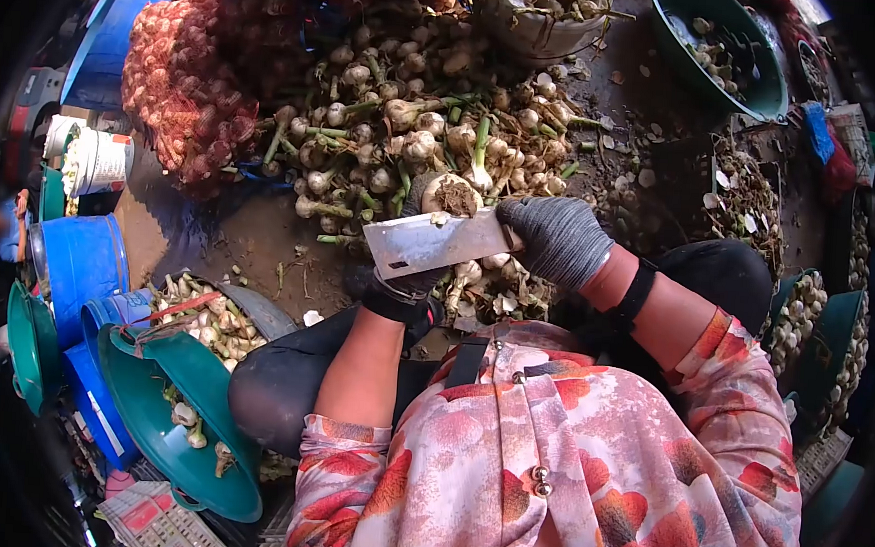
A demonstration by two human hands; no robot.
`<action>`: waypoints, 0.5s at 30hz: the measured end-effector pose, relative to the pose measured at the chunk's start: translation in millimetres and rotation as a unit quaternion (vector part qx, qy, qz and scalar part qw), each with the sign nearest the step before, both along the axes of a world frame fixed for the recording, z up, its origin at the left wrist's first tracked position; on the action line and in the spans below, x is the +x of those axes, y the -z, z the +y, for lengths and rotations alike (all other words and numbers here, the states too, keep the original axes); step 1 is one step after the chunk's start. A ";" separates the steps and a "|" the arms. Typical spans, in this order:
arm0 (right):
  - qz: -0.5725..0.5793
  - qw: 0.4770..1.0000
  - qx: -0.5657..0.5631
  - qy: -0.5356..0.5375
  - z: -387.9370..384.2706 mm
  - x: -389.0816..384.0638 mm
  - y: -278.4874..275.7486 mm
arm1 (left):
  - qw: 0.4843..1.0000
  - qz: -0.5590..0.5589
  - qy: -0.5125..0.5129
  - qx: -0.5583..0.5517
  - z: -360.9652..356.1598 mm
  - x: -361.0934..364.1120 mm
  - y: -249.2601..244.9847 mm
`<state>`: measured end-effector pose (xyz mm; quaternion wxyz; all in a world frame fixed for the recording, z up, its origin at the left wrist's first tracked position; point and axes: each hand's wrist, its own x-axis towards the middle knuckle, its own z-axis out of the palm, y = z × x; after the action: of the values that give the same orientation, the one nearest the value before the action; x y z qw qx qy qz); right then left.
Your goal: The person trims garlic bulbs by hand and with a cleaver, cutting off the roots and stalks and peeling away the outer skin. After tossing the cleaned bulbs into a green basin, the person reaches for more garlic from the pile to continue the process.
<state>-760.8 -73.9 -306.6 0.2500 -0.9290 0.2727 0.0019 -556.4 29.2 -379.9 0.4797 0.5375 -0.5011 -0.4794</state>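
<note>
My right hand (557,238), in a grey glove, is closed around the handle of a cleaver (437,241). The broad blade lies in front of my left hand (418,194) and hides most of it. A garlic bulb (452,194) with its brown root end facing up sits at my left hand's fingers, close against the blade's upper edge. Just beyond both hands spreads a large heap of garlic bulbs (420,147) with green stems still on many of them.
Red mesh sacks of garlic (183,87) stand at the far left of the heap. A white bucket (542,37) of garlic is at the back, with a green basin (768,103) to its right. Another green basin (133,425) and a blue tub (82,267) stand on my left.
</note>
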 end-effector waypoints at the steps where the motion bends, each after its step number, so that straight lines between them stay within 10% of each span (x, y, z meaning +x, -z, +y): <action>1: -0.012 1.000 -0.003 0.008 -1.3 -1.7 5.4 | 1.000 0.014 0.007 0.012 -0.5 -1.5 -3.2; 4: 0.001 0.994 -0.021 0.104 -20.1 -8.9 39.1 | 0.970 -0.110 0.064 0.208 -11.3 -8.5 -53.3; 6: 0.157 0.960 0.012 0.232 -75.7 -38.2 76.4 | 0.951 -0.244 -0.004 -0.192 0.3 -28.0 -70.0; 9: 0.091 0.955 -0.046 0.279 -76.1 -32.2 50.1 | 0.920 -0.316 -0.144 -0.183 14.4 5.3 -95.4; 10: 0.040 0.953 -0.061 0.294 -76.6 -31.5 51.1 | 0.960 0.099 -0.248 -0.082 30.1 34.9 -81.8; 15: -0.115 0.923 0.057 0.362 -74.2 -9.3 17.0 | 0.688 0.355 -0.406 -0.486 123.0 135.7 -189.9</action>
<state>-770.1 -148.1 -323.6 0.3159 -0.7453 0.5589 -0.1802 -420.7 152.2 -190.0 0.9636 0.1696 -0.1893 -0.0824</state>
